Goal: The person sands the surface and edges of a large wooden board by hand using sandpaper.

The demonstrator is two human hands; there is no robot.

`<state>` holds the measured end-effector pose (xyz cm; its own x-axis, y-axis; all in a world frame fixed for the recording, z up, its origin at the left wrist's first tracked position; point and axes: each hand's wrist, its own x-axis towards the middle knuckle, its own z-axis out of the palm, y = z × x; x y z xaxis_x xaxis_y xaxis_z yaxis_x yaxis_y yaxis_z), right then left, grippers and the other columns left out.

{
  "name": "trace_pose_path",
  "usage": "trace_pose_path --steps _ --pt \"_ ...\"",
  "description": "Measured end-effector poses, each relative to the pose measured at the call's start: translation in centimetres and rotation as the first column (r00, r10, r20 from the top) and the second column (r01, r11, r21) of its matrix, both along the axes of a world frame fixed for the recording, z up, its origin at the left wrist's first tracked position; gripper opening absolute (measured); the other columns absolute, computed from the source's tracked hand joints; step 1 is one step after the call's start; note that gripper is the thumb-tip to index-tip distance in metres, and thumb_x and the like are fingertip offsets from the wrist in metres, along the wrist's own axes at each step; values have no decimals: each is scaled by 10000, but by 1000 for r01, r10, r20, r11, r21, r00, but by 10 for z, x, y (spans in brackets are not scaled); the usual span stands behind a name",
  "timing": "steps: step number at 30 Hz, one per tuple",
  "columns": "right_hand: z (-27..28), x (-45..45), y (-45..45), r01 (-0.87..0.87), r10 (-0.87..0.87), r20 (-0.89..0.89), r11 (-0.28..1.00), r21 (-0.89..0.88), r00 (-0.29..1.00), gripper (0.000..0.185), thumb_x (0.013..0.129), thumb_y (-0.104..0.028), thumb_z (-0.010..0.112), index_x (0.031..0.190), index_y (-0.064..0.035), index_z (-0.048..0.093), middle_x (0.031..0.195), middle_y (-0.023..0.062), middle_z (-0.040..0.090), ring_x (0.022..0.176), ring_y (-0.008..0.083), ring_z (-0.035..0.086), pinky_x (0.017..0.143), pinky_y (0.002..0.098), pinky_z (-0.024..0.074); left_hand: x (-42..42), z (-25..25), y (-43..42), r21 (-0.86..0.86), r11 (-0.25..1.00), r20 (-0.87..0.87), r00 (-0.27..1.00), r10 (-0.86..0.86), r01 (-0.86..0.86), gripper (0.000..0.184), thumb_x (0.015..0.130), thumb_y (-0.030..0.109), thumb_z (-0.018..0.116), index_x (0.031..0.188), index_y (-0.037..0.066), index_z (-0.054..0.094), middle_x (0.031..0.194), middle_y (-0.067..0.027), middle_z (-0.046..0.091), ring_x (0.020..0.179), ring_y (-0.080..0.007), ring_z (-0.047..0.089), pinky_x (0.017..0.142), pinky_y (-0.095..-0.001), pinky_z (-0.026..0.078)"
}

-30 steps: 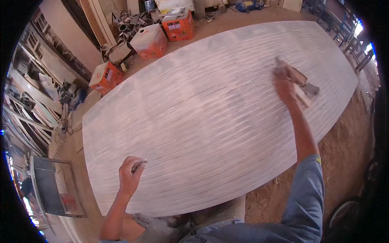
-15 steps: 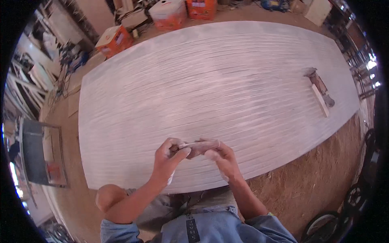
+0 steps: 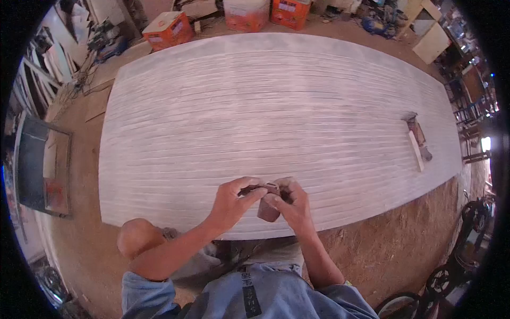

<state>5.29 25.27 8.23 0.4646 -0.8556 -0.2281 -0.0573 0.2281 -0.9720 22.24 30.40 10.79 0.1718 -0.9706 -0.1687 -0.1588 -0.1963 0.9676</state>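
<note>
Both hands meet above the near edge of a large pale panel (image 3: 255, 122) with long parallel grooves. Between them is a small brown piece of sandpaper (image 3: 269, 212), bent over with one flap hanging down. My left hand (image 3: 236, 199) pinches its left side between thumb and fingers. On the other side, my right hand (image 3: 292, 204) grips it, thumb pressed on the front face. White dust coats the fingers. Part of the sheet is hidden behind the fingers.
On the panel's right part lie a dark brown elongated object (image 3: 417, 133) and a pale wooden strip (image 3: 416, 151). Orange boxes (image 3: 169, 31) stand beyond the far edge. A dark frame (image 3: 42, 165) is at left, a bicycle wheel (image 3: 398, 307) at lower right.
The sandpaper has gone from lying lengthwise across both hands to being bent, its flap pointing down. My hands have come closer together. The camera view has turned slightly.
</note>
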Motion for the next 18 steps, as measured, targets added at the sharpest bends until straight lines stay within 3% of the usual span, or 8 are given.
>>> trace_pose_path --steps 2,4,7,12,14,15,16,18 --pt "-4 -6 1 12 -10 -27 998 55 1000 203 888 -126 693 1041 -3 640 879 2 611 807 84 546 724 246 461 1 4 3 96 995 -24 999 35 -32 214 883 121 674 1047 -16 679 908 -79 696 860 -118 626 773 -276 505" --pt "-15 -6 5 -9 -3 126 995 95 992 182 895 -126 685 1030 -13 640 873 -8 602 817 72 532 731 242 455 0 1 5 91 995 -93 995 43 -34 211 875 112 684 1043 -15 680 901 -70 694 856 -106 620 764 -269 502" --pt "-6 -2 15 48 -49 50 998 28 998 162 902 -128 677 1021 -24 640 863 -13 594 815 58 518 727 235 452 -6 -4 8 141 987 -232 966 111 -79 199 869 107 692 1032 -7 685 876 -49 689 831 -91 608 746 -256 496" --pt "-17 -47 -28 39 -41 33 997 73 999 160 911 -127 659 1032 -25 681 808 -6 587 641 50 519 540 229 448 -8 -12 4 272 960 -247 960 131 -61 180 881 126 683 1024 17 691 892 -19 683 813 -95 592 750 -262 492" --pt "-11 -85 -92 126 -228 -372 952 -278 900 146 895 -120 665 1016 -49 706 840 35 642 713 128 596 648 291 499 5 -18 -5 148 981 -80 987 136 -124 184 883 149 682 1022 28 687 955 -21 678 819 -98 576 762 -266 486" --pt "-26 -113 -128 83 -460 -370 709 -701 807 116 901 -106 649 990 -87 719 901 61 668 857 192 629 763 342 504 17 -19 -10 86 986 21 990 140 -142 191 876 153 684 1020 27 681 978 -37 677 838 -117 576 779 -279 482" --pt "-48 -153 -176 -65 -589 -357 458 -887 725 183 837 -10 620 1001 -61 685 1030 89 645 982 248 600 883 385 464 31 -20 -19 20 988 129 980 152 -156 197 869 156 686 1017 27 676 1001 -53 676 856 -136 577 796 -292 478" --pt "-24 -195 -237 -253 -704 -416 330 -909 576 201 800 -22 641 992 -57 693 1087 101 643 1063 292 569 967 438 419 66 -22 -34 -89 985 462 870 173 -149 226 849 144 687 1039 24 662 1055 -108 659 949 -222 593 876 -325 457"
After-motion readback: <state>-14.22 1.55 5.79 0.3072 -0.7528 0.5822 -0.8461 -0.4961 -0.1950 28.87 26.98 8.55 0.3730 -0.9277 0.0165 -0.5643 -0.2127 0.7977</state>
